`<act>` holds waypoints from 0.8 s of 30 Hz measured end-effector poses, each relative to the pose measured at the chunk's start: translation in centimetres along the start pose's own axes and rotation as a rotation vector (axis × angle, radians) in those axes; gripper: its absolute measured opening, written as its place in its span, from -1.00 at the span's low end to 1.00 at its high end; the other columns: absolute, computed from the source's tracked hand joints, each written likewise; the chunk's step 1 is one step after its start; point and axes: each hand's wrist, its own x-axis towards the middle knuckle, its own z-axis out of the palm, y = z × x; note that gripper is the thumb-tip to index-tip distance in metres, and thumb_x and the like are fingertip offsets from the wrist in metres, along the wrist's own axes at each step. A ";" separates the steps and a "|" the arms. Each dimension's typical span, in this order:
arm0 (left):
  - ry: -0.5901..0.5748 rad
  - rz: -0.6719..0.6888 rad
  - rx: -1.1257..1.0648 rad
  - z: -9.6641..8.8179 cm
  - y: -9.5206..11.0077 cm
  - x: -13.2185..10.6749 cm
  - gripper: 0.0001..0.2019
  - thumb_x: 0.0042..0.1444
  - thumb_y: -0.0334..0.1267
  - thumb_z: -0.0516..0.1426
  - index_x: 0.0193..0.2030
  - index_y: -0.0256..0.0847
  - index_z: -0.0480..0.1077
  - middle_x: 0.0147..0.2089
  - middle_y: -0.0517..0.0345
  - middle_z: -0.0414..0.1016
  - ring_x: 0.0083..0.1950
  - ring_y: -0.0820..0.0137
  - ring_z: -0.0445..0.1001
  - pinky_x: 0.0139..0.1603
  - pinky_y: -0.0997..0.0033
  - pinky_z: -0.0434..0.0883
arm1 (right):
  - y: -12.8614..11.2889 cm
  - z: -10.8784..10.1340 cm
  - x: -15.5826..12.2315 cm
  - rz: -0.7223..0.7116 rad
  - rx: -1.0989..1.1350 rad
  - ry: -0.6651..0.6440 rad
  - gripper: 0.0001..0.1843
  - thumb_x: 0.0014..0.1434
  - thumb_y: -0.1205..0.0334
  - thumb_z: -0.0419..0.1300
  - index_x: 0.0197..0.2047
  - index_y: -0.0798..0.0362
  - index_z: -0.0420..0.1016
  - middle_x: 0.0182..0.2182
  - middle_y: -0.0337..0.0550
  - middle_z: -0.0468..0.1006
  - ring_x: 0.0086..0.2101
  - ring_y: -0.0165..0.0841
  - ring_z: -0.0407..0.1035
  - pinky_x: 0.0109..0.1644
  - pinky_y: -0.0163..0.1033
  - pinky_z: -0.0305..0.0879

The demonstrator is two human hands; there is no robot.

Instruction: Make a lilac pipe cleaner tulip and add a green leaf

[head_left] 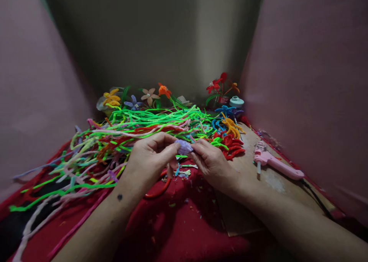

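Between my two hands is a small lavender piece of fuzzy pipe cleaner [184,147], bent into a compact petal-like shape. The thumb and index finger of my left hand [156,154] pinch its left end. On the other side, my right hand [211,160] grips its right end with closed fingertips. Just behind them spreads a large heap of pipe cleaners [143,118], mostly bright green, with pink, white, red and yellow ones mixed in. Below my left hand shows a red-orange looped handle [161,189], partly hidden by my wrist.
A pink glue gun [276,164] with a black cord lies on a tan board [250,185] at right. Finished pipe-cleaner flowers [149,95] stand along the back wall. Red petal pieces [231,147] and orange ones [231,126] lie right of the heap. Scraps dot the red cloth [178,227].
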 end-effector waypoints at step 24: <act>0.129 0.047 -0.403 -0.2 -0.1 0.4 -0.84 0.05 -0.25 0.15 -0.24 -0.26 0.35 -0.50 0.26 0.35 -0.64 0.57 0.28 -0.73 0.61 0.25 | 0.3 -0.2 0.6 0.558 1.148 -0.178 -0.73 0.18 0.10 0.10 -0.46 0.09 0.30 -0.63 -0.36 0.20 -0.66 -0.56 0.00 -0.59 -0.37 -0.11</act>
